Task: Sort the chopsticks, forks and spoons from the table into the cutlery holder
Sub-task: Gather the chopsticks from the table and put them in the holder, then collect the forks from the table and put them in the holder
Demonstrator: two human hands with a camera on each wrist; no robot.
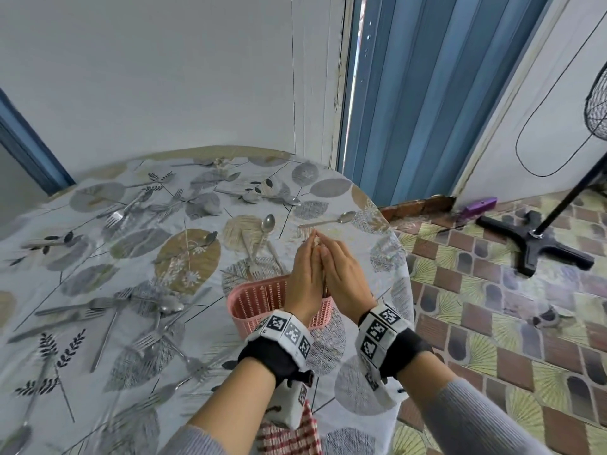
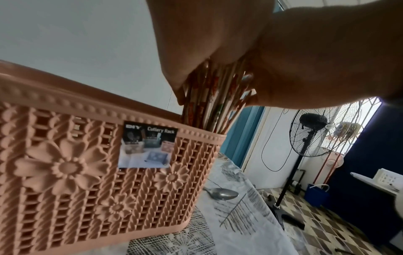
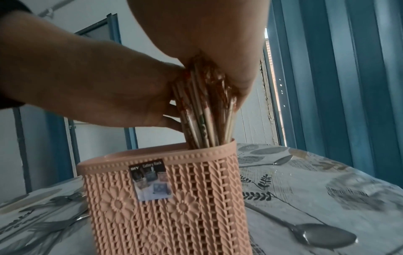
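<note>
A pink lattice cutlery holder [image 1: 253,302] [image 2: 65,163] [image 3: 174,207] stands near the table's right edge. Above its right end my left hand [image 1: 303,274] and right hand [image 1: 345,274] lie palm to palm with straight fingers. They press a bundle of patterned chopsticks [image 2: 209,103] [image 3: 202,112] between them. The bundle stands nearly upright, its lower ends inside the holder's right end and its top ends [image 1: 316,239] just showing past my fingertips. Spoons [image 1: 267,223] [image 1: 345,217] and forks [image 1: 115,218] lie scattered over the leaf-print tablecloth.
More forks and spoons [image 1: 157,310] lie piled left of the holder. One spoon [image 3: 327,238] lies close to its right side. The round table's edge [image 1: 397,244] runs right of my hands. A fan stand [image 1: 532,238] and a blue folding door [image 1: 427,110] lie beyond.
</note>
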